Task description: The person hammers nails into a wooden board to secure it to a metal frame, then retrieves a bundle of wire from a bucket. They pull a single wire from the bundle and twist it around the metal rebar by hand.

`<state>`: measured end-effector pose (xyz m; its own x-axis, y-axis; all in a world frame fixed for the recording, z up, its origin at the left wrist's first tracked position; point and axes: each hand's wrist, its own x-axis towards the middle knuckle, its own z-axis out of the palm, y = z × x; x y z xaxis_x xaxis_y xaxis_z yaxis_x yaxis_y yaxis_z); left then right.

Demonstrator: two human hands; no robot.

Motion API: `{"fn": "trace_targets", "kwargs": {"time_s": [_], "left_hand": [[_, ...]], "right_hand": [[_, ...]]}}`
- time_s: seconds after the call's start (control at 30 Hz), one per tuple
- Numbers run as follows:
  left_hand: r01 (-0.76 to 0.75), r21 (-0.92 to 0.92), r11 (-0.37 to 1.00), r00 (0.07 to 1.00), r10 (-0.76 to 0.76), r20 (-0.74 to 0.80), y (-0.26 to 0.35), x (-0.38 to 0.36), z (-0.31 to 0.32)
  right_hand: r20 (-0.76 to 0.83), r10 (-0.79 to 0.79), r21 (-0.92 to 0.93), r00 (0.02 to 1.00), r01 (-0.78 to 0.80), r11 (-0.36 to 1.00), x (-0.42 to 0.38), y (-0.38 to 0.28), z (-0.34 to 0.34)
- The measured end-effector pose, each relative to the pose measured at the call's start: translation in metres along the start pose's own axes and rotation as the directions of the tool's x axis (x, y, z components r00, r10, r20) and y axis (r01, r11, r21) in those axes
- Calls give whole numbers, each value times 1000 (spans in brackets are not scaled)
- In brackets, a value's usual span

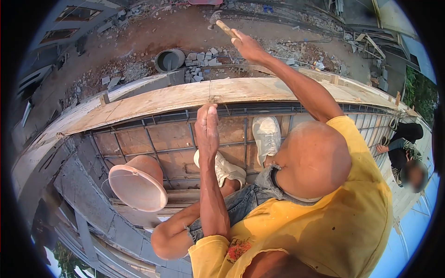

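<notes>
My right hand, raised out past the board, is wrapped round the wooden handle of a hammer. Its metal head points away from me, over the ground below. My left hand is closed, thumb uppermost, right at the near edge of a long wooden board. A thin dark line, like a wire, rises from the board just beyond the left fingers. Whatever those fingers pinch is hidden or too small to tell. Below the board runs a grid of steel bars, with my shoes among the bars.
A pinkish bucket lies tilted at the left. Far below the board are a round tub, broken blocks and rubble. Another person crouches at the right beside the bars. A grey ledge borders the left side.
</notes>
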<state>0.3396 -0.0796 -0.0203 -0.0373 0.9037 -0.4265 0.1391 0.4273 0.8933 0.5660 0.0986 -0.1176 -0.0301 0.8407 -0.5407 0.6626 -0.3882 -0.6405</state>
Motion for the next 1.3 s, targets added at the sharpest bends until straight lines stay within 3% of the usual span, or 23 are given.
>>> {"fn": "trace_targets", "kwargs": {"time_s": [0.1, 0.17, 0.2, 0.23, 0.33, 0.4, 0.5, 0.57, 0.6, 0.63, 0.73, 0.77, 0.83, 0.93, 0.97, 1.0, 1.03, 1.1, 1.13, 1.2, 1.27, 1.3], "left_hand": [[7, 26, 1000, 1000, -7, 0, 5, 1, -1], [33, 13, 999, 999, -33, 6, 11, 2, 1], [50, 18, 999, 999, -50, 14, 12, 1, -2], [33, 29, 999, 999, -33, 17, 6, 4, -2], [72, 29, 997, 997, -73, 31, 4, 0, -6], [35, -37, 999, 999, -35, -5, 7, 2, 1], [53, -41, 998, 999, -53, 7, 7, 1, -2], [63, -30, 998, 998, -63, 2, 8, 1, -1], [87, -30, 996, 996, -87, 8, 13, 0, -2], [109, -19, 994, 994, -109, 10, 19, 0, -3], [48, 25, 999, 999, -48, 5, 7, 1, -3], [66, -39, 997, 997, -65, 36, 5, 0, -5], [88, -60, 994, 996, -87, 7, 11, 0, -2], [108, -47, 993, 994, -109, -1, 15, -2, 0], [118, -42, 992, 993, -118, 4, 17, -2, -1], [120, -33, 992, 993, -120, 10, 17, -1, -2], [129, -8, 992, 991, -128, 46, 14, -1, -6], [64, -19, 998, 997, -63, 33, 13, 9, -1], [71, -12, 997, 997, -71, 16, 8, 0, -5], [37, 19, 999, 999, -37, 10, 1, -6, -6], [64, -30, 998, 998, -64, -9, 13, -3, -2], [66, -43, 997, 998, -67, -10, 10, -2, -1]], "right_hand": [[-262, 78, 40, 962, -70, 997, -5, -17, 8], [163, -86, -178, 983, 115, 977, -7, 46, 46], [497, 37, -223, 867, 86, 971, -11, 69, 67], [549, 37, -308, 835, 160, 938, -12, 51, 53], [483, 25, -232, 875, 100, 967, -10, 31, 16], [147, 102, -56, 984, -95, 994, -5, 11, -1], [-268, 132, 143, 954, -96, 985, 3, -5, -4], [-25, 99, -37, 995, -100, 994, -18, 12, 18], [343, 5, -153, 939, 51, 987, -15, 56, 44], [572, 128, -195, 810, -17, 981, -36, 25, 35], [525, 19, -157, 851, 75, 985, -2, 26, 16], [336, -108, -125, 936, 158, 980, 10, 36, 17], [63, -2, -5, 998, 2, 1000, 4, -19, -15], [-372, 9, 141, 928, 46, 989, -5, -36, -2], [-204, 35, 81, 978, -19, 997, -22, -28, 6], [36, -108, -103, 994, 111, 989, -21, 19, 34], [167, -68, -99, 984, 86, 991, -22, 22, 25], [438, -16, -122, 899, 77, 990, -6, 20, 12], [591, 24, -125, 806, 62, 990, -9, 22, 25], [226, -153, -126, 962, 185, 975, 14, 20, 18], [-28, 58, -11, 998, -58, 998, 16, -25, -17], [-115, 64, 40, 991, -59, 997, 10, -27, -12]]}}
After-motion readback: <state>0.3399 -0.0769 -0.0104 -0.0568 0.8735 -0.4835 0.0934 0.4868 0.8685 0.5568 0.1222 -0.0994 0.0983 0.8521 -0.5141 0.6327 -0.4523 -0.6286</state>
